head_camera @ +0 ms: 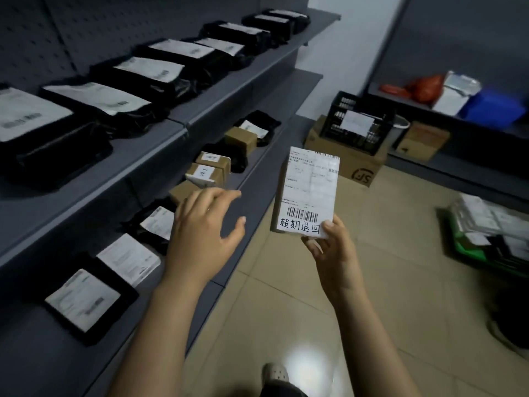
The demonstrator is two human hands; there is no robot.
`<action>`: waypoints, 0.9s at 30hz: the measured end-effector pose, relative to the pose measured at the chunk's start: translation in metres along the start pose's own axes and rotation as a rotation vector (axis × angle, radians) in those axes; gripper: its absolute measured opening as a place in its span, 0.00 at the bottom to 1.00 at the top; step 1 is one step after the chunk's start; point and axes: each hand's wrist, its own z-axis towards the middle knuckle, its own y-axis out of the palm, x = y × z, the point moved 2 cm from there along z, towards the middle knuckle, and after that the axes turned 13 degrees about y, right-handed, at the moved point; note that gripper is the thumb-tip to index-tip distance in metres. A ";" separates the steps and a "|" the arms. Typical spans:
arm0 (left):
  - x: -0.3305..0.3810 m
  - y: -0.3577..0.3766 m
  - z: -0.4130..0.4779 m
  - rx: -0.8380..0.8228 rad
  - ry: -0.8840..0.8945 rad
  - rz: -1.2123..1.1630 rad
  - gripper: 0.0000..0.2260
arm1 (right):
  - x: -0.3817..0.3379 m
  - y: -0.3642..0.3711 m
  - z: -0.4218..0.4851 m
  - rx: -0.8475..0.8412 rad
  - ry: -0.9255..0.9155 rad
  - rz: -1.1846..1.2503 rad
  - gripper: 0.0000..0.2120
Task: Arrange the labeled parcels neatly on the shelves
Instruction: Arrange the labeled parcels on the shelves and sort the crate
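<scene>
both forearms reach out from the bottom edge, above a light shoe (275, 373) on the tiled floor (386, 296). right hand (333, 255) holds a small labelled box (307, 187) over the floor, just off the front edge of the lower shelf (259, 167). the box stands on end, its long axis running up and away, label facing the camera, barcode end lowest. thumb presses the label's bottom right corner; the other fingers curl under and behind that end. left hand (201, 233) hovers at the lower shelf's front edge, fingers apart and holding nothing, near the brown boxes (213, 170). black bags (160, 78) with white labels line the upper shelf (257, 67).
</scene>
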 end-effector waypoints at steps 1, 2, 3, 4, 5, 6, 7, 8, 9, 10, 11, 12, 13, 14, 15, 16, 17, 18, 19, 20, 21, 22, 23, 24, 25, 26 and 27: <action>0.001 0.014 0.006 -0.034 0.006 -0.027 0.18 | 0.000 -0.010 0.006 0.028 0.008 0.005 0.36; 0.002 0.028 0.012 -0.065 0.013 -0.054 0.18 | 0.000 -0.019 0.013 0.054 0.014 0.017 0.36; 0.003 0.042 0.020 -0.092 0.019 -0.080 0.18 | -0.002 -0.029 0.022 0.076 0.015 0.029 0.36; 0.004 0.057 0.028 -0.116 0.026 -0.105 0.18 | -0.004 -0.039 0.032 0.094 0.014 0.035 0.36; 0.004 0.072 0.037 -0.138 0.032 -0.125 0.18 | -0.008 -0.049 0.042 0.109 0.012 0.036 0.36; 0.005 0.087 0.048 -0.158 0.038 -0.140 0.18 | -0.012 -0.058 0.054 0.123 0.008 0.036 0.35; 0.007 0.102 0.061 -0.172 0.043 -0.155 0.18 | -0.018 -0.068 0.068 0.134 0.003 0.036 0.35; 0.009 0.117 0.075 -0.178 0.051 -0.171 0.18 | -0.024 -0.078 0.082 0.146 -0.003 0.037 0.35; 0.012 0.132 0.093 -0.181 0.063 -0.189 0.17 | -0.033 -0.089 0.098 0.159 -0.010 0.040 0.36; 0.015 0.147 0.112 -0.182 0.079 -0.202 0.17 | -0.042 -0.100 0.114 0.175 -0.017 0.044 0.36; 0.018 0.162 0.132 -0.185 0.097 -0.209 0.17 | -0.054 -0.110 0.131 0.190 -0.026 0.052 0.36; 0.022 0.177 0.153 -0.184 0.115 -0.209 0.17 | -0.066 -0.121 0.148 0.201 -0.036 0.062 0.36; 0.025 0.192 0.174 -0.182 0.130 -0.205 0.17 | -0.079 -0.131 0.164 0.209 -0.046 0.070 0.36; 0.027 0.207 0.194 -0.179 0.139 -0.197 0.17 | -0.093 -0.141 0.181 0.214 -0.055 0.071 0.36; 0.029 0.222 0.212 -0.177 0.140 -0.190 0.17 | -0.106 -0.151 0.198 0.220 -0.063 0.068 0.35; 0.030 0.237 0.229 -0.176 0.139 -0.185 0.17 | -0.119 -0.160 0.215 0.225 -0.070 0.064 0.35; 0.030 0.251 0.244 -0.177 0.139 -0.183 0.17 | -0.132 -0.168 0.231 0.229 -0.076 0.061 0.35; 0.030 0.265 0.259 -0.180 0.142 -0.184 0.17 | -0.143 -0.176 0.248 0.237 -0.081 0.059 0.35; 0.028 0.279 0.274 -0.185 0.149 -0.186 0.17 | -0.153 -0.184 0.265 0.249 -0.084 0.061 0.36; 0.025 0.292 0.288 -0.191 0.157 -0.188 0.17 | -0.161 -0.190 0.281 0.263 -0.085 0.068 0.36; 0.022 0.306 0.302 -0.197 0.162 -0.193 0.17 | -0.168 -0.196 0.297 0.278 -0.082 0.079 0.37; 0.017 0.318 0.316 -0.198 0.164 -0.197 0.17 | -0.174 -0.202 0.313 0.292 -0.076 0.088 0.37; 0.012 0.332 0.330 -0.195 0.168 -0.199 0.16 | -0.179 -0.208 0.331 0.302 -0.071 0.091 0.37; 0.006 0.346 0.345 -0.188 0.177 -0.196 0.16 | -0.185 -0.213 0.349 0.311 -0.067 0.087 0.37; -0.002 0.362 0.361 -0.182 0.190 -0.191 0.16 | -0.190 -0.218 0.369 0.322 -0.064 0.088 0.37; -0.010 0.378 0.377 -0.182 0.202 -0.187 0.16 | -0.195 -0.222 0.389 0.336 -0.064 0.095 0.37; -0.019 0.394 0.393 -0.186 0.209 -0.187 0.16 | -0.201 -0.225 0.411 0.350 -0.069 0.104 0.36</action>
